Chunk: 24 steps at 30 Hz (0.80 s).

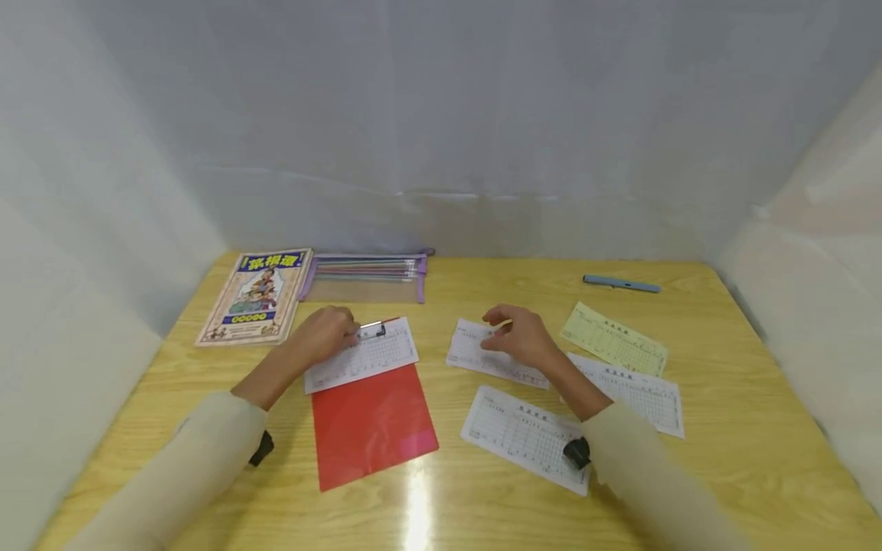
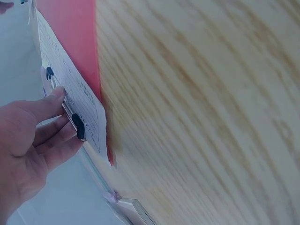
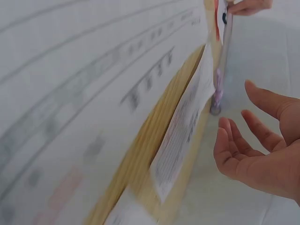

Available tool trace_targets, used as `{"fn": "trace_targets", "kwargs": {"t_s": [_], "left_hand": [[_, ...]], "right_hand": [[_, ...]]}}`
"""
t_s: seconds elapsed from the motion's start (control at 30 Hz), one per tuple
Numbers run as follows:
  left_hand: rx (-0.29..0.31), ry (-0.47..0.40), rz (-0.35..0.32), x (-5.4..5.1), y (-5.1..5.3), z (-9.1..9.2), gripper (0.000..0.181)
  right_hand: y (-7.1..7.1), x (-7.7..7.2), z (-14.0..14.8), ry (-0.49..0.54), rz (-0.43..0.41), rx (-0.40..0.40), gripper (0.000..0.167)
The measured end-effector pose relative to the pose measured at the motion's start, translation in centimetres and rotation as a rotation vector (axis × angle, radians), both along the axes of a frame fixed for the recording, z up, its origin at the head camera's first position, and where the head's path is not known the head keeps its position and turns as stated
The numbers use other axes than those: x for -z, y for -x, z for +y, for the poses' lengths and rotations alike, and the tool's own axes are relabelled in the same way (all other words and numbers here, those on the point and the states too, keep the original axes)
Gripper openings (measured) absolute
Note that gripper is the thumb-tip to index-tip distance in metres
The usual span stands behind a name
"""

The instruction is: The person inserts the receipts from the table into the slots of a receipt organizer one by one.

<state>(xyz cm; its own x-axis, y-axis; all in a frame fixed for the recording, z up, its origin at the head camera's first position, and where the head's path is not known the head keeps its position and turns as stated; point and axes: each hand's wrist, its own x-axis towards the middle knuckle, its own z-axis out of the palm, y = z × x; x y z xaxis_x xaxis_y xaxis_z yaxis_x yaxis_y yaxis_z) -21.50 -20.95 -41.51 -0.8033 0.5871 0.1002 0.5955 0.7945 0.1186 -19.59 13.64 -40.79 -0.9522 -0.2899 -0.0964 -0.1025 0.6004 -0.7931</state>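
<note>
Left hand [image 1: 327,334] pinches metal clip [image 1: 370,327] on red board [image 1: 372,428]

The clip sits at the board's far end, where a white slip [image 1: 386,353] lies. The right hand [image 1: 521,337], thumb and fingers parted and loosely bent, hovers over another printed slip [image 1: 470,348] (a yellow sheet [image 1: 613,339] lies farther right).

1. A desk workspace in a sheeted-off booth, furnished with office stationery: the wood-grain table [image 1: 496,524] carries a red clipboard [image 1: 372,421].
2. Right of the clipboard lie printed form slips [image 1: 524,436] with ruled grids; farther right and beyond it, a blue pen [image 1: 622,284].
3. Beyond the clipboard sits a purple-edged zip pouch [image 1: 365,291] of pencils [image 1: 365,266]; left of it, an illustrated paperback [image 1: 258,295].
4. Pale sheeting [image 1: 441,115], perhaps plastic, hangs behind and on both sides of the clipboard.
</note>
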Motion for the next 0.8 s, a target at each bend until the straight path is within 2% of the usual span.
{"fn": "trace_targets", "kwargs": {"t_s": [0.27,0.47,0.7,0.8], "left_hand": [[0.006,0.014,0.008,0.1,0.0,-0.1,0.013],[0.024,0.007,0.021,0.0,0.0,-0.1,0.015],[0.002,0.010,0.013,-0.1,0.0,0.0,0.016],[-0.001,0.015,0.007,-0.1,0.1,0.1,0.015]], "right_hand": [[-0.7,0.0,4.8,-0.143,-0.059,0.046,0.043],[-0.9,0.4,6.7,-0.296,-0.042,0.020,0.044],[-1.1,0.7,7.1,-0.324,0.006,-0.038,0.048],[-1.1,0.9,6.9,-0.332,0.004,-0.028,0.048]]}}
